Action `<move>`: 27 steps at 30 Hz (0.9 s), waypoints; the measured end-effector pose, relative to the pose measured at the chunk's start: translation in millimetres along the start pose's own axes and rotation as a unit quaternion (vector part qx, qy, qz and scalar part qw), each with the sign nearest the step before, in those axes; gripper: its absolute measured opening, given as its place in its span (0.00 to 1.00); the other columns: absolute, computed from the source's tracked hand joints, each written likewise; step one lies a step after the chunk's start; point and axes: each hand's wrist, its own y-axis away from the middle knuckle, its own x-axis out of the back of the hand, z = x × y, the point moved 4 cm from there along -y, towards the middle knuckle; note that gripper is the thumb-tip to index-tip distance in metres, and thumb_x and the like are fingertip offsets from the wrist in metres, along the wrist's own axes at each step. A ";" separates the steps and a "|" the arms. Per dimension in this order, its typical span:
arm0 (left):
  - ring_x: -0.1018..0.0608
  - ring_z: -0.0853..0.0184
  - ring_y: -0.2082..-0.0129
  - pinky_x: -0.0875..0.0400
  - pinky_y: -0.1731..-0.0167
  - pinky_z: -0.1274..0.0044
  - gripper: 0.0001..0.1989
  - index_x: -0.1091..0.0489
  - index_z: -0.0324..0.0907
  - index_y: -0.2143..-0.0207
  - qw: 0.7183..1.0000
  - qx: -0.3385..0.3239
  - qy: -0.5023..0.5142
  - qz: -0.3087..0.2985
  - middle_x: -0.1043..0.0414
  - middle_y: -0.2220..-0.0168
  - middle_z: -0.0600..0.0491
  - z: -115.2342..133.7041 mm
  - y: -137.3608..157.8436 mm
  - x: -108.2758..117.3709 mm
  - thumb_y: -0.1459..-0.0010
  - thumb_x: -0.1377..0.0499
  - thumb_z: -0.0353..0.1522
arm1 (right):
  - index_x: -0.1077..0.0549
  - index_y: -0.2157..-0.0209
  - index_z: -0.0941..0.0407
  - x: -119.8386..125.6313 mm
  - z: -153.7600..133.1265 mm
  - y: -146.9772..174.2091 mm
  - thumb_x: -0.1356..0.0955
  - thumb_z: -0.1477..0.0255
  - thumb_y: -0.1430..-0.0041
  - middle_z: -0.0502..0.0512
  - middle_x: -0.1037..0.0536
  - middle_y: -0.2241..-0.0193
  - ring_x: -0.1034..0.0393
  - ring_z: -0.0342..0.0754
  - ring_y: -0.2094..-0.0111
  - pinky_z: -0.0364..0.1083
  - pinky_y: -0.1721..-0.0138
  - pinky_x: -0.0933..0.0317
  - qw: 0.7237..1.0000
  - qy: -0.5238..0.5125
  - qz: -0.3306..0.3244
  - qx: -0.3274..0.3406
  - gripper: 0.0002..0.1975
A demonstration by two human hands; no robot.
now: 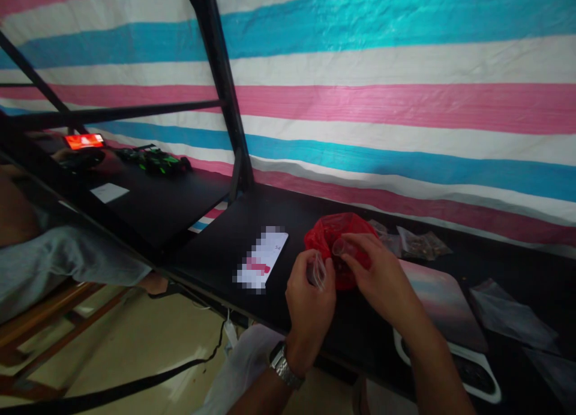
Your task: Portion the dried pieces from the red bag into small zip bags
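Observation:
My left hand (311,298), with a metal-strapped watch (283,364) on its wrist, is closed round a small clear plastic bag (318,272) whose mouth stands up between thumb and fingers. Just to the right, my right hand (382,277) pinches a small clear, round, cup-like thing (339,246) over a red plastic bag (344,222). That red bag stands on the black table with its top spread; its contents are too dark to make out. Both hands are at its near side.
A flat device like a scale (445,310) lies right of my hands. Small filled clear bags (423,244) lie behind it, flat clear bags (508,316) further right. Left is a lit phone (263,262). Beyond the black frame post (220,73), a person sits near a green-black model car (155,160).

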 end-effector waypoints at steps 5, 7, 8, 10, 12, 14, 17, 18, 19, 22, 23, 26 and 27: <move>0.25 0.70 0.71 0.28 0.69 0.79 0.05 0.33 0.44 0.58 0.991 -0.074 0.108 -0.026 0.30 0.66 0.56 10.3 4.2 4.6 0.33 0.39 0.34 | 0.20 0.48 0.50 13.7 -25.6 10.3 0.30 0.70 0.34 0.58 0.20 0.45 0.26 0.55 0.41 0.56 0.36 0.35 0.998 -0.032 -0.018 0.044 0.14; 0.26 0.71 0.71 0.28 0.70 0.79 0.07 0.36 0.45 0.56 0.977 -0.091 0.158 -0.110 0.31 0.65 0.56 16.5 12.5 0.7 0.33 0.40 0.34 | 0.19 0.49 0.48 24.1 -36.8 19.2 0.29 0.70 0.34 0.54 0.19 0.46 0.25 0.52 0.42 0.52 0.38 0.34 0.994 -0.069 -0.076 0.048 0.13; 0.26 0.71 0.71 0.29 0.70 0.80 0.09 0.37 0.46 0.55 0.968 -0.089 0.180 -0.150 0.32 0.65 0.56 19.4 17.5 -1.7 0.33 0.39 0.34 | 0.18 0.51 0.47 29.3 -40.1 23.6 0.29 0.71 0.34 0.53 0.18 0.47 0.24 0.51 0.44 0.50 0.39 0.33 0.990 -0.084 -0.108 0.044 0.11; 0.28 0.71 0.71 0.31 0.72 0.80 0.12 0.40 0.47 0.56 0.951 -0.060 0.215 -0.212 0.34 0.66 0.57 23.4 27.1 -6.9 0.34 0.37 0.36 | 0.17 0.57 0.48 40.5 -40.6 31.0 0.28 0.72 0.35 0.50 0.16 0.53 0.21 0.49 0.50 0.47 0.45 0.30 0.984 -0.098 -0.147 0.020 0.08; 0.29 0.72 0.73 0.33 0.74 0.81 0.15 0.41 0.48 0.56 0.930 -0.004 0.251 -0.268 0.35 0.67 0.59 25.5 35.5 -13.9 0.34 0.36 0.39 | 0.17 0.62 0.49 52.9 -35.0 36.3 0.29 0.72 0.34 0.49 0.15 0.60 0.20 0.48 0.57 0.45 0.52 0.28 0.983 -0.096 -0.154 -0.012 0.07; 0.30 0.73 0.74 0.33 0.74 0.81 0.18 0.42 0.48 0.56 0.898 0.053 0.287 -0.330 0.33 0.67 0.59 26.9 43.3 -22.1 0.34 0.35 0.42 | 0.17 0.62 0.49 64.9 -29.0 40.6 0.29 0.71 0.34 0.49 0.15 0.62 0.21 0.48 0.59 0.45 0.54 0.28 0.985 -0.089 -0.141 -0.033 0.07; 0.29 0.74 0.74 0.32 0.72 0.80 0.20 0.40 0.47 0.55 0.860 0.098 0.321 -0.384 0.31 0.65 0.57 28.2 51.6 -31.1 0.35 0.34 0.45 | 0.17 0.54 0.47 73.1 -26.1 48.0 0.27 0.73 0.39 0.50 0.15 0.55 0.21 0.50 0.53 0.47 0.48 0.29 0.983 -0.102 -0.146 -0.047 0.12; 0.28 0.74 0.73 0.32 0.72 0.80 0.21 0.40 0.47 0.55 0.855 0.104 0.324 -0.392 0.31 0.64 0.57 28.0 53.4 -33.2 0.36 0.33 0.46 | 0.17 0.52 0.47 72.1 -26.0 50.5 0.27 0.74 0.40 0.49 0.15 0.54 0.21 0.50 0.53 0.47 0.48 0.28 0.979 -0.111 -0.162 -0.056 0.15; 0.28 0.74 0.73 0.32 0.72 0.80 0.21 0.39 0.47 0.55 0.851 0.111 0.324 -0.398 0.30 0.65 0.57 27.5 54.9 -35.1 0.37 0.32 0.46 | 0.17 0.52 0.46 70.2 -25.7 52.6 0.28 0.75 0.39 0.49 0.15 0.55 0.20 0.49 0.55 0.47 0.50 0.27 0.974 -0.120 -0.178 -0.066 0.16; 0.25 0.72 0.73 0.29 0.70 0.79 0.21 0.37 0.46 0.57 0.847 0.126 0.313 -0.410 0.27 0.68 0.57 25.2 57.6 -40.4 0.37 0.32 0.46 | 0.17 0.60 0.49 70.0 -21.4 52.7 0.30 0.74 0.38 0.49 0.16 0.64 0.21 0.48 0.62 0.46 0.58 0.27 0.978 -0.121 -0.154 -0.068 0.09; 0.23 0.70 0.72 0.28 0.68 0.78 0.19 0.35 0.45 0.58 0.848 0.122 0.303 -0.417 0.25 0.69 0.56 24.6 58.0 -42.1 0.36 0.33 0.47 | 0.18 0.62 0.50 74.3 -17.8 50.8 0.30 0.74 0.38 0.50 0.17 0.65 0.22 0.48 0.63 0.46 0.59 0.28 0.985 -0.117 -0.116 -0.056 0.07; 0.18 0.64 0.63 0.23 0.58 0.73 0.17 0.27 0.43 0.52 0.864 0.078 0.262 -0.422 0.18 0.61 0.48 22.5 57.0 -45.1 0.31 0.38 0.47 | 0.21 0.63 0.53 96.5 2.8 45.1 0.29 0.71 0.39 0.50 0.19 0.66 0.24 0.47 0.64 0.46 0.59 0.30 0.993 -0.113 0.001 -0.031 0.03; 0.17 0.63 0.59 0.23 0.55 0.72 0.18 0.26 0.44 0.48 0.878 0.057 0.239 -0.411 0.18 0.55 0.46 20.8 55.6 -44.6 0.30 0.40 0.46 | 0.22 0.62 0.53 104.5 13.0 43.9 0.29 0.70 0.38 0.50 0.20 0.68 0.24 0.47 0.66 0.45 0.62 0.31 0.992 -0.117 0.027 -0.035 0.04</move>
